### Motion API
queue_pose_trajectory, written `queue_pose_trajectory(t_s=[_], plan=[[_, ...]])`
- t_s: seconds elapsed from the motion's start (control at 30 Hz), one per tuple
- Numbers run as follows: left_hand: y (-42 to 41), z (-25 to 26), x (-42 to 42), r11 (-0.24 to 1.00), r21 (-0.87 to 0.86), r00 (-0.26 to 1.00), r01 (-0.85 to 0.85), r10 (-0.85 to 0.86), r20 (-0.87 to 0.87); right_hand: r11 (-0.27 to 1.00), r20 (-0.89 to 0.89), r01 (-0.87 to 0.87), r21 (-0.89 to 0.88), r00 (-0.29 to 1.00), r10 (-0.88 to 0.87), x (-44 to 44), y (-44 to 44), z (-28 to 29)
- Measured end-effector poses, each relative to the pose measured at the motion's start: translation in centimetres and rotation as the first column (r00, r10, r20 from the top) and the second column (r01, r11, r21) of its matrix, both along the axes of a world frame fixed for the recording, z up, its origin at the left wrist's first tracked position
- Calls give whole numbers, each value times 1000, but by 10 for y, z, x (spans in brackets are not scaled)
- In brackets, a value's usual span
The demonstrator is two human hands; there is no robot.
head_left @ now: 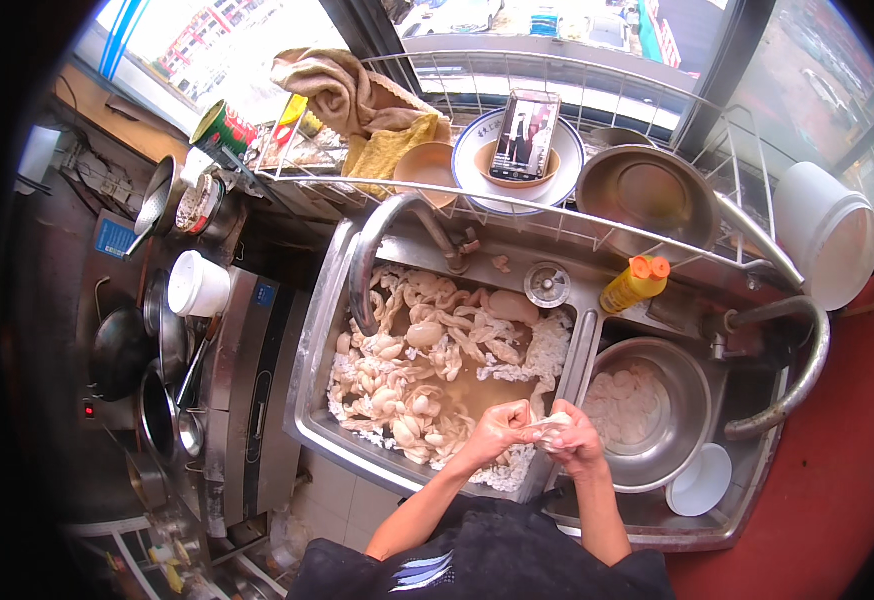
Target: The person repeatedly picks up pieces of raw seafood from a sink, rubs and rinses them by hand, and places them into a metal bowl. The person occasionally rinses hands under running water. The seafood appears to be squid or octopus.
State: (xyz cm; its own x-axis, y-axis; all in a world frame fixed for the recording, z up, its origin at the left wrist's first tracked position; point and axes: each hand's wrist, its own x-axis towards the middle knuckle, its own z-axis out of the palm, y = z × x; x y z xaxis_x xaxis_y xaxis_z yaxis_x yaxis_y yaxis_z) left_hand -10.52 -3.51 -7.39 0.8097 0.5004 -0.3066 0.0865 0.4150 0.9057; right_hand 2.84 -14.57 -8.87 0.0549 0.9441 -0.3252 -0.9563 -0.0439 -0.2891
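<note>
Over the right edge of the left sink basin, my left hand (498, 433) and my right hand (581, 442) hold one pale, wet piece of offal (551, 429) between them. It looks like intestine and stretches a little from fist to fist. Below, the left basin (309, 397) holds cloudy water and many pale, coiled lengths of offal (399, 397), some with rounded, swollen parts. In the right basin stands a steel bowl (696, 375) with flat, pale pieces (628, 409) in it.
Two curved faucets (365, 262) (819, 360) arch over the basins. A yellow bottle (632, 285) with orange caps stands behind the divider. A white bowl (699, 480) leans beside the steel bowl. The wire rack (527, 199) carries pans, bowls and a propped phone (524, 139). A stove (238, 420) is left.
</note>
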Motion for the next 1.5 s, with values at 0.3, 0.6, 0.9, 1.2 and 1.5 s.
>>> queue_pose_trajectory(t_s=[0.3,0.6,0.9,1.2,1.5], plan=[[6,-4,4,957,287,971,50,21,-239,983,209,-163,-84,962,177,5,7,5],[4,-17,9,950,308,982,-48,102,-161,978,253,-172,-119,947,197,9,18,8],[2,-28,17,975,142,970,-172,192,-147,977,243,-181,-117,948,204,9,21,8],[4,-32,30,960,219,965,-176,212,-156,976,269,-171,-131,942,201,12,19,6],[5,-55,35,948,197,945,-250,283,-162,959,358,-199,-201,897,261,10,21,16]])
